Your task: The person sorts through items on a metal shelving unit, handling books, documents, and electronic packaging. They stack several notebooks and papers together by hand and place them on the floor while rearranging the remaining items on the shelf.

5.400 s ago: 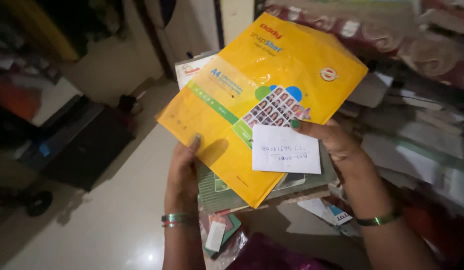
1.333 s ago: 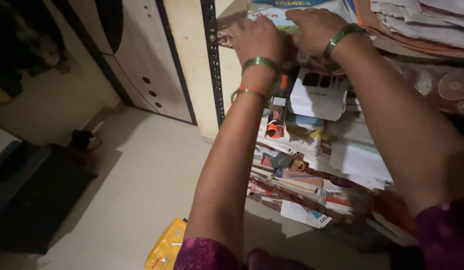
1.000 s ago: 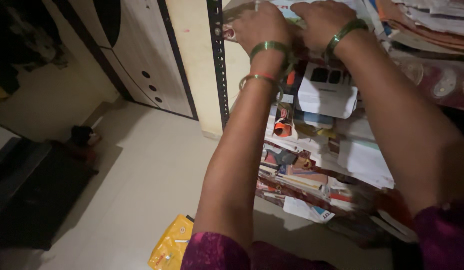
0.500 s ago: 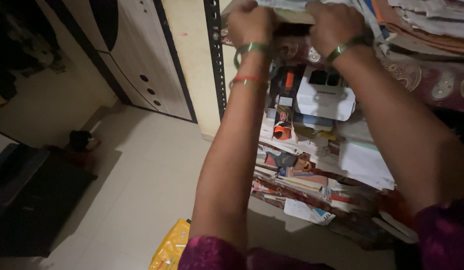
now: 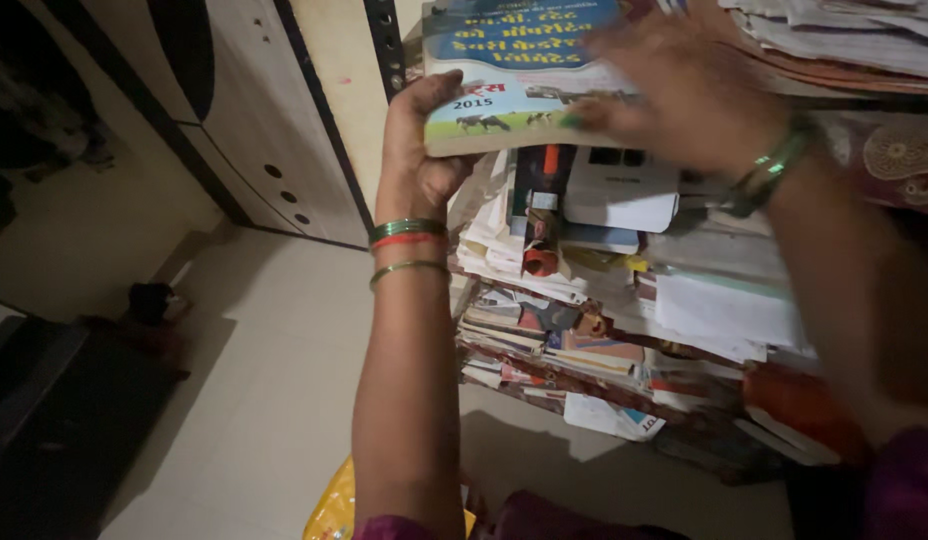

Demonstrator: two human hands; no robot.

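One head cam, looking down-fwd, close on the cluttered shelf [image 5: 624, 290], floor [image 5: 274, 390] at left.

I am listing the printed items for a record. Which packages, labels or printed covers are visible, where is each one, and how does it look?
Booklet: held by the left hand at the shelf top; blue and green cover with small animals.
White box: on the paper stack under the booklet; rectangular, dark window on top.
Yellow packet: on the floor, bottom edge; flat, glossy.

2 hands [image 5: 414, 160], 1 blue booklet [image 5: 519, 70], 1 white box [image 5: 624, 195], 4 bangles [image 5: 409, 235], 1 yellow packet [image 5: 334, 515].
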